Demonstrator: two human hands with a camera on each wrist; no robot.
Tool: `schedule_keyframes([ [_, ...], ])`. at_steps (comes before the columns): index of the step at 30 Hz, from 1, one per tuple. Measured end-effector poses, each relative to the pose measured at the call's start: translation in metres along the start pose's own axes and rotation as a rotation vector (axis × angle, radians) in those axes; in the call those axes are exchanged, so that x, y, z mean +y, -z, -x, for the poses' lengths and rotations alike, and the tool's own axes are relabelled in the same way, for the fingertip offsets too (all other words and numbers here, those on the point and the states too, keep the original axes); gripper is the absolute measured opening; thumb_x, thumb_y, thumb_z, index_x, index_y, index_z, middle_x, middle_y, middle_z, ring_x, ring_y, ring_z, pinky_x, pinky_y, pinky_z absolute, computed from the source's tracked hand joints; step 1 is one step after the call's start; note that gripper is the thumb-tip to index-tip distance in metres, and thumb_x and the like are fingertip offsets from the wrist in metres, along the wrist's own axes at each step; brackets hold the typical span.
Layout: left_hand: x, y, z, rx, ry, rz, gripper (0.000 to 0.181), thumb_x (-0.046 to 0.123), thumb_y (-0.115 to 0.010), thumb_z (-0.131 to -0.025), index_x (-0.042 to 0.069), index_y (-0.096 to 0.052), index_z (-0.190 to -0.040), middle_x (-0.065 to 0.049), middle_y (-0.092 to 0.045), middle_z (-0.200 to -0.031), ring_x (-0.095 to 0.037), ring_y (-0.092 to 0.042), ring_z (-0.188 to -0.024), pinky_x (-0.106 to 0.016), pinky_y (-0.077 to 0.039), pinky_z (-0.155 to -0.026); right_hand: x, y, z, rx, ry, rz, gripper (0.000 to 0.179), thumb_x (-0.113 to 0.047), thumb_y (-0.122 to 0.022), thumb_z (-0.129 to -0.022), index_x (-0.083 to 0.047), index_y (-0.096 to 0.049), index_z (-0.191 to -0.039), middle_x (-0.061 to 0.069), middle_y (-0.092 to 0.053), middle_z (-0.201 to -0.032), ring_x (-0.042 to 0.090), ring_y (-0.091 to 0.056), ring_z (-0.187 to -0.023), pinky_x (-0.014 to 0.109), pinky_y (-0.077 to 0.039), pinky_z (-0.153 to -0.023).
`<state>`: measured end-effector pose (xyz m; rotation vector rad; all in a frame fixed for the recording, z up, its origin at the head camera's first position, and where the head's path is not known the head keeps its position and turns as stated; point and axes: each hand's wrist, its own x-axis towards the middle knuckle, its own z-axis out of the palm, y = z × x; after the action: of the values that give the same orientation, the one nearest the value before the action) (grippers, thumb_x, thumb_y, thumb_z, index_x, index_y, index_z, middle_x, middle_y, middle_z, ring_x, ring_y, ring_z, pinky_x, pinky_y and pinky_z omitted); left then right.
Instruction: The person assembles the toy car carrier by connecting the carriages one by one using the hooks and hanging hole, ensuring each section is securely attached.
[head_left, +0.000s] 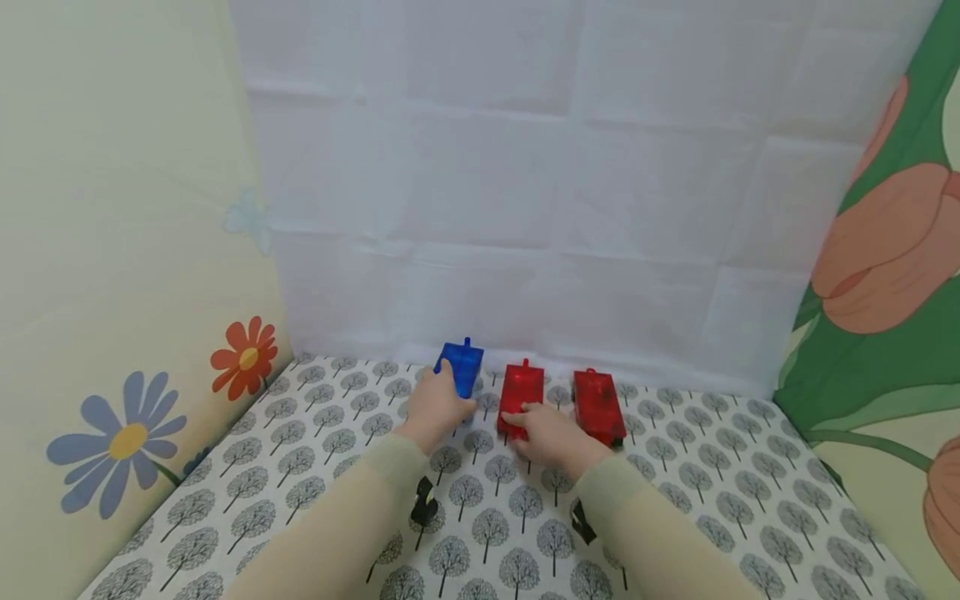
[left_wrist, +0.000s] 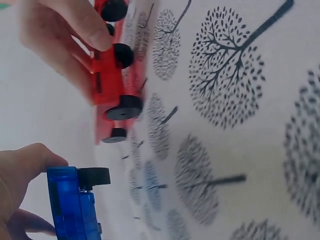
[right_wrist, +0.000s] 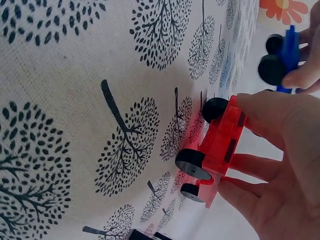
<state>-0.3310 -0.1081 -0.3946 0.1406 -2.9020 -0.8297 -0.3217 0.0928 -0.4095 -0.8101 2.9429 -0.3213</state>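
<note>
A translucent blue toy wagon (head_left: 463,360) with black wheels is at the left of a row near the back wall. My left hand (head_left: 438,407) grips its sides, thumb and fingers apart around the body. Beside it, a red toy wagon (head_left: 523,385) of similar make has a small peg at its far end. My right hand (head_left: 551,437) holds that one by its near part; in the right wrist view, thumb and fingers span the red body (right_wrist: 220,145). Just right of my right hand, a second red toy wagon (head_left: 597,408) stands untouched, partly hidden at its near end.
The table is covered with a tree-print cloth (head_left: 487,529). A white sheet (head_left: 487,183) hangs close behind the wagons. Flower-patterned walls stand left (head_left: 127,250) and right (head_left: 885,350). Black wrist pieces (head_left: 423,502) sit under both sleeves.
</note>
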Motion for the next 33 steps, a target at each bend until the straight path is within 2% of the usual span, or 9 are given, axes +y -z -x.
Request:
schedule_keyframes([
  [4,0.002,0.014,0.01,0.005,-0.034,-0.015,0.107,0.037,-0.077,-0.081,-0.003,-0.011,-0.156,-0.034,-0.034,-0.143,-0.046,-0.054,-0.113,-0.057,-0.05,-0.087,0.0,0.0,0.001,0.006,0.005,-0.01,0.053,-0.027,-0.068,-0.094,-0.021,-0.053,-0.145,0.015,-0.047,-0.146,0.033,-0.045,-0.133,0.048,-0.041,-0.104],
  [8,-0.002,0.026,0.019,-0.021,-0.07,-0.022,0.107,0.037,-0.076,-0.083,-0.004,-0.01,-0.156,-0.036,-0.028,-0.148,-0.049,-0.05,-0.119,-0.058,-0.048,-0.091,0.0,0.0,0.002,0.004,0.008,-0.017,0.053,-0.027,-0.068,-0.095,-0.021,-0.053,-0.145,0.015,-0.046,-0.147,0.033,-0.044,-0.133,0.047,-0.041,-0.105],
  [16,-0.023,0.046,0.026,-0.049,-0.199,0.003,0.102,0.027,-0.076,-0.082,-0.002,-0.012,-0.156,-0.03,-0.031,-0.147,-0.04,-0.055,-0.107,-0.048,-0.053,-0.082,0.002,0.0,0.002,0.002,0.016,-0.024,0.053,-0.027,-0.068,-0.094,-0.022,-0.053,-0.145,0.015,-0.046,-0.147,0.034,-0.044,-0.133,0.048,-0.04,-0.105],
  [18,-0.03,0.049,0.028,-0.065,-0.217,0.009,0.1,0.024,-0.076,-0.082,-0.002,-0.013,-0.156,-0.03,-0.03,-0.148,-0.04,-0.054,-0.111,-0.049,-0.053,-0.084,0.002,0.0,0.002,0.004,0.017,-0.023,0.052,-0.027,-0.068,-0.094,-0.022,-0.054,-0.144,0.015,-0.047,-0.146,0.034,-0.045,-0.132,0.049,-0.041,-0.104],
  [22,-0.039,0.054,0.033,-0.101,-0.213,0.022,0.101,0.02,-0.077,-0.081,-0.001,-0.013,-0.157,-0.03,-0.028,-0.15,-0.04,-0.053,-0.111,-0.048,-0.053,-0.082,0.002,0.001,0.003,0.001,0.011,-0.03,0.052,-0.027,-0.068,-0.094,-0.022,-0.054,-0.144,0.015,-0.047,-0.146,0.035,-0.045,-0.132,0.049,-0.041,-0.104],
  [29,-0.045,0.061,0.045,-0.157,-0.257,0.016,0.1,0.014,-0.078,-0.08,0.004,-0.016,-0.158,-0.026,-0.031,-0.148,-0.038,-0.054,-0.107,-0.042,-0.054,-0.073,0.002,0.004,0.004,-0.017,-0.001,-0.064,0.052,-0.028,-0.068,-0.094,-0.023,-0.054,-0.144,0.014,-0.045,-0.148,0.036,-0.043,-0.133,0.051,-0.04,-0.105],
  [33,-0.044,0.068,0.055,-0.23,-0.301,0.018,0.097,0.012,-0.079,-0.079,0.012,-0.023,-0.158,-0.02,-0.034,-0.147,-0.036,-0.054,-0.106,-0.038,-0.052,-0.071,0.001,0.005,0.004,-0.022,0.005,-0.066,0.052,-0.026,-0.068,-0.095,-0.022,-0.053,-0.145,0.015,-0.044,-0.148,0.036,-0.044,-0.133,0.05,-0.041,-0.104],
])
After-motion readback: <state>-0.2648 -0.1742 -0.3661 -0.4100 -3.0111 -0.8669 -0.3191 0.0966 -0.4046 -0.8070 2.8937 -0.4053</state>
